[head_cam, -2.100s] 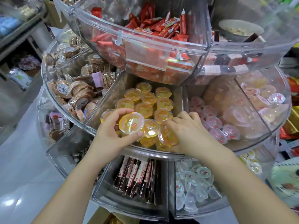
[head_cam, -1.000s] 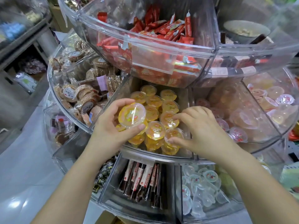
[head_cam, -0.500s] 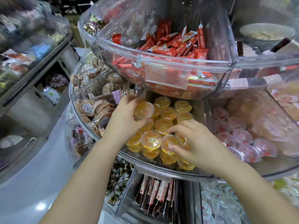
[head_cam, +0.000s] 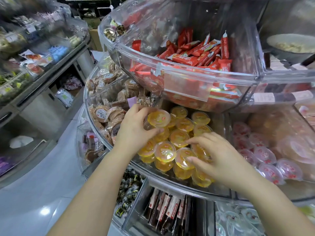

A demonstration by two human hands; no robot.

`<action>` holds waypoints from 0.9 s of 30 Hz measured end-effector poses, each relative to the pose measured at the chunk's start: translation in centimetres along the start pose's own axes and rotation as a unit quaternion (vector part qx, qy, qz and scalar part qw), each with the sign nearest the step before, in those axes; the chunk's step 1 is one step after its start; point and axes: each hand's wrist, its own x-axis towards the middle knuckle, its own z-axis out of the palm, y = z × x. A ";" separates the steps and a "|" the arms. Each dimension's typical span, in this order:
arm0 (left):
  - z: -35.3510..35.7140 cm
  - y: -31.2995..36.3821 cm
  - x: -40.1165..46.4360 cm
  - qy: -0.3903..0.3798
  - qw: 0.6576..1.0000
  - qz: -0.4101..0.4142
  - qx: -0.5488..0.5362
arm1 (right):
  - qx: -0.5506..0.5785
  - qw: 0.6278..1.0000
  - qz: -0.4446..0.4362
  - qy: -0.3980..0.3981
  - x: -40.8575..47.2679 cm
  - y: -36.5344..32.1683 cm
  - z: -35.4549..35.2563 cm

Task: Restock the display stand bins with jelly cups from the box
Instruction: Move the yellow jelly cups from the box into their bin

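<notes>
The left hand (head_cam: pixel 134 129) grips a small round yellow jelly cup with a clear film lid (head_cam: pixel 158 118) by its rim, thumb below and fingers above, over the back left of the clear plastic middle-tier bin (head_cam: pixel 179 183) heaped with matching cups. Such cups are probably light, smooth and squashable, so the rim hold suits. The right hand (head_cam: pixel 219 160) lies relaxed, straight fingers touching front cups.

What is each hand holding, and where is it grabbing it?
The left hand holds one orange jelly cup, its grip around the cup's rim and sides. The right hand holds nothing; its fingers rest on the cups in the bin.
</notes>
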 end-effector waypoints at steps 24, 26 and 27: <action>0.2 -0.6 -0.5 -0.039 0.997 -0.021 -0.055 | 0.006 1.000 -0.003 -0.018 0.2 0.7 0.6; 0.0 -0.4 -0.5 -0.033 0.996 -0.010 -0.080 | 0.009 1.000 -0.004 -0.019 0.2 0.7 0.7; 0.1 -0.3 -0.4 -0.024 0.996 -0.006 -0.091 | 0.009 1.000 -0.005 -0.018 0.2 0.7 0.8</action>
